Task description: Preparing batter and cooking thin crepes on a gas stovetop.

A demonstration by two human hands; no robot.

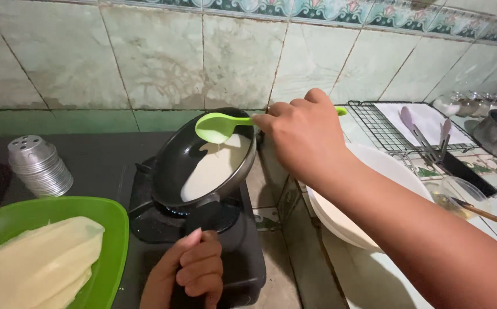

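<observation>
The right hand (pixel 304 133) had its grip clenched around the handle of a green ladle (pixel 219 126), knuckles up, and the bowl of that ladle hung tipped over the black frying pan (pixel 203 160), a thin thread of pale batter (pixel 213 167) dripping off its lip. Down at six o'clock from the pan, the left hand (pixel 191 273) was wrapped tight on the pan's dark handle, thumb on top, and the pan sat tilted toward the person. The batter pooled across the lower half of the pan. Under it, the gas stove (pixel 243 252) carried the pan on its black burner ring.

Out at eight o'clock, a green plate (pixel 111 229) held a stack of folded pale crepes (pixel 37 263). At nine o'clock stood a pile of small ribbed metal moulds (pixel 40 166). At three o'clock, beneath the right forearm, sat a big white bowl (pixel 386 171), and beyond it at two o'clock a wire rack (pixel 374 123) lay on the tiled table with tongs (pixel 428 143) beside it.
</observation>
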